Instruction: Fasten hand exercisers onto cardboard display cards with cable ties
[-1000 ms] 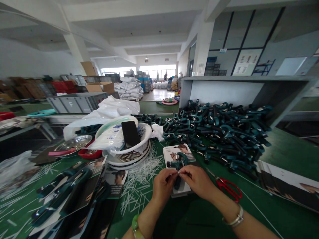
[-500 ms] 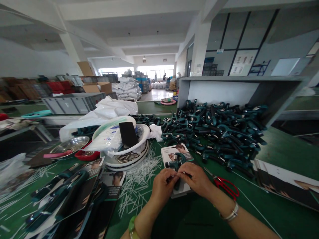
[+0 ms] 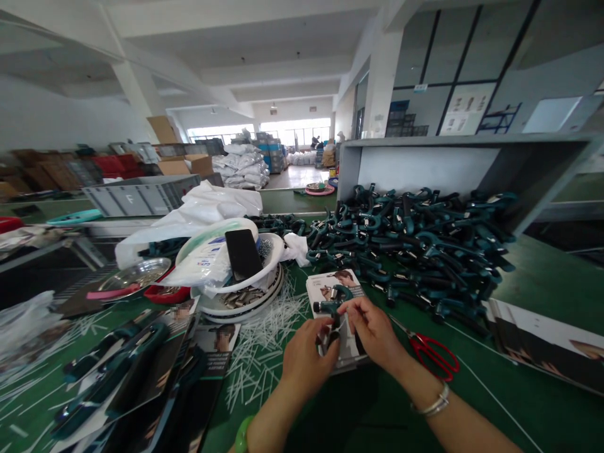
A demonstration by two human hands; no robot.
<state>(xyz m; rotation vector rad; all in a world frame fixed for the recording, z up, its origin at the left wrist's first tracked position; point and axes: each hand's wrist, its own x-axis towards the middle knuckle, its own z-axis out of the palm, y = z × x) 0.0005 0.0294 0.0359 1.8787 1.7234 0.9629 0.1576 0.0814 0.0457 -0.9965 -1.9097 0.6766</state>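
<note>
A teal tool (image 3: 340, 292) with a C-shaped head and dark handle lies on a stack of printed cards (image 3: 314, 283) in front of me. My left hand (image 3: 307, 353) is at the tool's lower left, thumb and forefinger apart beside the handle. From the right, my right hand (image 3: 372, 330) reaches over the card with thumb and forefinger curled together. A thin white tie (image 3: 338, 328) shows between the hands, at the right fingertips; its ends are hidden. Many similar white strips (image 3: 257, 349) lie scattered to the left.
Red-handled scissors (image 3: 436, 355) lie right of my right hand. Behind is a heap of teal tools (image 3: 406, 239) spilling from a tipped grey bin (image 3: 533, 189). Stacked bowls with a black phone (image 3: 243, 255) stand left; carded tools (image 3: 136, 358) lie nearer. More cards (image 3: 542, 340) lie far right.
My hands, pressed together at the fingertips before, have drawn slightly apart. The left thumb and forefinger have opened, and more of the tie and tool shows.
</note>
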